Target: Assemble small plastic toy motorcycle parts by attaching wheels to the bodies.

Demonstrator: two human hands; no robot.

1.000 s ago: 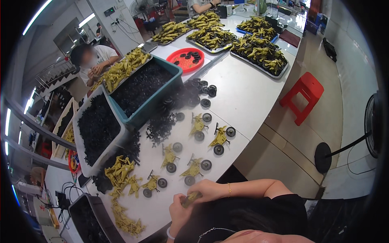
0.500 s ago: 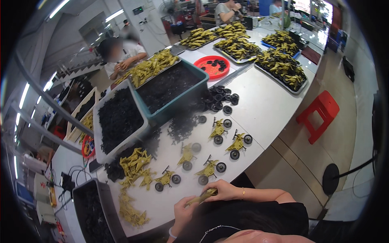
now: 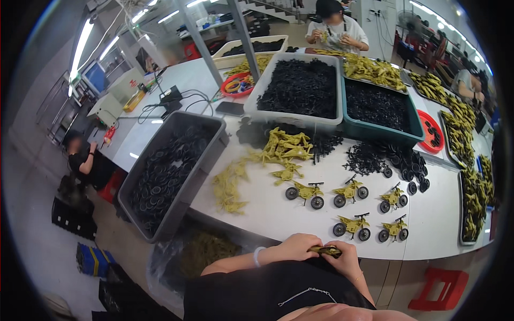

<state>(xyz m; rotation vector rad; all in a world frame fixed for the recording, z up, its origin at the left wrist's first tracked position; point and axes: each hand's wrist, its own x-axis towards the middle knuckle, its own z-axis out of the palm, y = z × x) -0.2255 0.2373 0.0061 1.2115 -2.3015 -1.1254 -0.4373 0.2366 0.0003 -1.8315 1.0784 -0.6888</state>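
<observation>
My left hand (image 3: 300, 247) and my right hand (image 3: 345, 258) meet in front of my body at the table's near edge. Both have their fingers closed on a yellow-green toy motorcycle body (image 3: 324, 250) with dark parts on it; the fingers cover much of it. Just beyond stand several toy motorcycles with black wheels and handlebars, among them one nearest my hands (image 3: 352, 226). Farther left lies a heap of loose yellow-green bodies (image 3: 286, 147). Small black parts (image 3: 364, 159) and loose black wheels (image 3: 411, 166) are piled beyond the motorcycles.
A grey bin of black wheels (image 3: 206, 174) overhangs the table's left edge. White (image 3: 294, 120) and teal (image 3: 375, 132) bins of black parts stand behind. Below the edge is a plastic bag of yellow-green pieces (image 3: 209, 251). A red stool (image 3: 441, 289) stands lower right. Co-workers sit beyond.
My view has swung to the left, so the bins and motorcycles appear farther right and the grey bin shows fully. Both hands still hold the toy motorcycle body.
</observation>
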